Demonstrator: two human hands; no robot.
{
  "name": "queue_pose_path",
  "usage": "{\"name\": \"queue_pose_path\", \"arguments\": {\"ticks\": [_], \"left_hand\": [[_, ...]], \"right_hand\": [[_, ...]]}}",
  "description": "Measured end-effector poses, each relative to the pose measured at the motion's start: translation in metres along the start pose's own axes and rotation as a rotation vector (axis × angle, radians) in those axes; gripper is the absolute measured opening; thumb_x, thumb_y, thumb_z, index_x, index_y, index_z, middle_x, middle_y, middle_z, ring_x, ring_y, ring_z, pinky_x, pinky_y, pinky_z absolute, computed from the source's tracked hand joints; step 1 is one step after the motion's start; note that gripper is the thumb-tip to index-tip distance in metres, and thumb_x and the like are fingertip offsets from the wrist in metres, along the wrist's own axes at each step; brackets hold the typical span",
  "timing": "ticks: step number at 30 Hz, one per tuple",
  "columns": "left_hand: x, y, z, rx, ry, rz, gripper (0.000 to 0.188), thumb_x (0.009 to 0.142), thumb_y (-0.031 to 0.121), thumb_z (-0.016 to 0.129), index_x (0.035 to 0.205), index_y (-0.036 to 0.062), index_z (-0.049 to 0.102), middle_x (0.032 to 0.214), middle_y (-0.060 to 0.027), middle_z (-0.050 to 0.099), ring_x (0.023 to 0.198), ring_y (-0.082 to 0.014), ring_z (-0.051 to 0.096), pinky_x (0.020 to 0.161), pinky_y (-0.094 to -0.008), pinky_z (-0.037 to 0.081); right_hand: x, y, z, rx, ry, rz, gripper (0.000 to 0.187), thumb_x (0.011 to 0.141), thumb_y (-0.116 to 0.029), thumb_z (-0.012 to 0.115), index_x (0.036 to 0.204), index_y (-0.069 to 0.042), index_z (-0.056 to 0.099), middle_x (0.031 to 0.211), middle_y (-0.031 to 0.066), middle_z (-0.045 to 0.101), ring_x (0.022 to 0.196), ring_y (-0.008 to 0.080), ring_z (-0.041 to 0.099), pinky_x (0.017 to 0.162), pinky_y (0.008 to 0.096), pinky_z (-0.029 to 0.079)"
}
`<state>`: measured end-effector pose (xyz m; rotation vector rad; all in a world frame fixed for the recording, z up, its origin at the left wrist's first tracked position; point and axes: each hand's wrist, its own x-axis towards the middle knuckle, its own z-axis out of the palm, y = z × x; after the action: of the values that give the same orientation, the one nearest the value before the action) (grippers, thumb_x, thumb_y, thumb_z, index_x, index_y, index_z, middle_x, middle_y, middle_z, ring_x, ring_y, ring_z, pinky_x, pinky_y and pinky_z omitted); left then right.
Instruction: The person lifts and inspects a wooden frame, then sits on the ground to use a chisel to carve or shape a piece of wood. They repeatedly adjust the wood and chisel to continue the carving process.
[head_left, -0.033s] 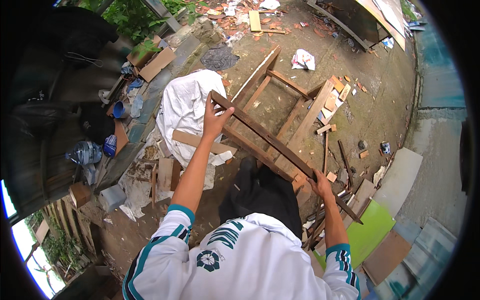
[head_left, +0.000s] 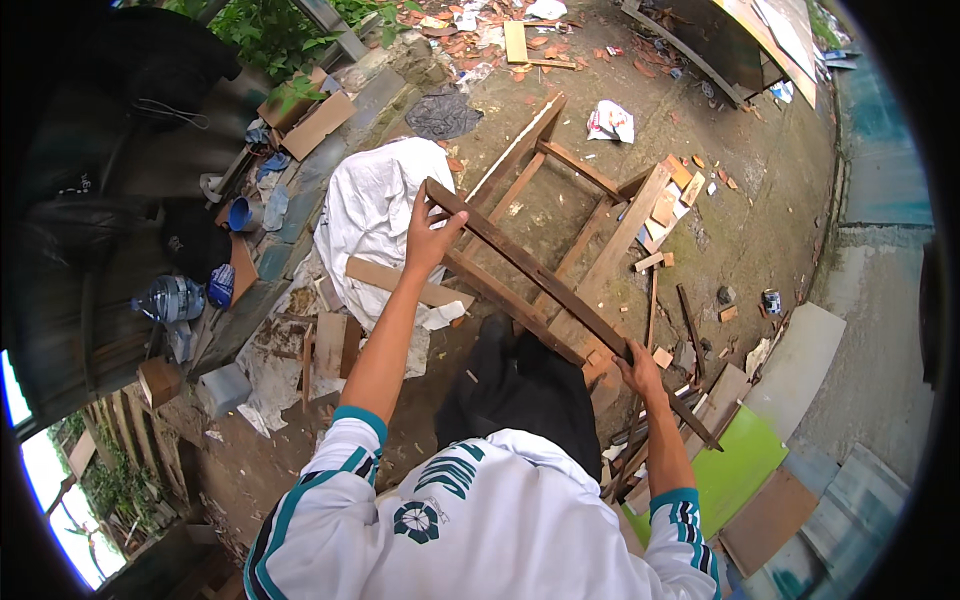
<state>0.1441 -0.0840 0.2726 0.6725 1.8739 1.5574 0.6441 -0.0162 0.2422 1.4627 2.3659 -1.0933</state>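
A long dark wooden batten (head_left: 548, 280) runs slantwise in front of me, its far end at upper left and its near end at lower right. My left hand (head_left: 432, 242) grips it close to the far end, thumb on top. Further down its length, my right hand (head_left: 640, 374) is closed around it, with the tip jutting past toward the green board. Beneath and beyond the batten, a wooden frame (head_left: 519, 183) with crosspieces rests on the ground near my feet. Whether the batten touches the frame, I cannot tell.
A white sack (head_left: 375, 210) with a loose plank (head_left: 405, 283) lies at left. Scrap wood pieces (head_left: 662, 203) are scattered beyond the frame. To the right lie a lime-green board (head_left: 738, 468) and grey sheets (head_left: 808, 355). A water bottle (head_left: 172, 300) stands far left.
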Motion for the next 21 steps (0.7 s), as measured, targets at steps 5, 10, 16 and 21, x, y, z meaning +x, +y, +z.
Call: {"name": "queue_pose_path", "arguments": {"ticks": [5,10,16,21], "left_hand": [[0.073,-0.028,-0.024,0.164,-0.006,-0.106,0.062,0.09,0.027,0.075,0.141,-0.0003,0.053,0.117,-0.012,0.069,0.1,-0.0164,0.066,0.084,-0.0288,0.053],[0.133,-0.08,-0.011,0.067,-0.012,-0.445,0.056,0.089,0.034,0.077,0.133,0.0022,0.061,0.124,-0.0095,0.069,0.11,-0.0177,0.064,0.091,-0.0371,0.047],[0.187,-0.218,-0.014,0.141,-0.131,-0.411,0.051,0.092,0.031,0.074,0.128,-0.0041,0.063,0.121,-0.013,0.069,0.111,-0.0186,0.064,0.097,-0.0331,0.047],[0.195,-0.273,-0.002,0.209,-0.185,-0.503,0.055,0.096,0.031,0.069,0.133,-0.0058,0.052,0.116,-0.0184,0.07,0.112,-0.0218,0.064,0.098,-0.0344,0.047]], "right_hand": [[0.058,-0.006,-0.003,-0.062,0.027,-0.005,0.048,0.09,-0.023,0.072,0.132,-0.004,0.057,0.117,0.0214,0.065,0.107,0.0414,0.063,0.091,0.0469,0.05],[0.123,0.015,0.024,-0.126,0.081,-0.041,0.045,0.089,-0.023,0.072,0.129,-0.005,0.059,0.11,0.02,0.065,0.1,0.0407,0.063,0.087,0.0483,0.049],[0.19,0.047,0.091,-0.19,0.057,0.006,0.047,0.089,-0.024,0.072,0.13,-0.007,0.058,0.112,0.0183,0.063,0.104,0.0395,0.061,0.088,0.0482,0.048],[0.214,0.067,0.127,-0.168,0.062,-0.02,0.047,0.09,-0.025,0.072,0.13,-0.005,0.058,0.113,0.0204,0.063,0.105,0.0416,0.06,0.088,0.049,0.047]]}}
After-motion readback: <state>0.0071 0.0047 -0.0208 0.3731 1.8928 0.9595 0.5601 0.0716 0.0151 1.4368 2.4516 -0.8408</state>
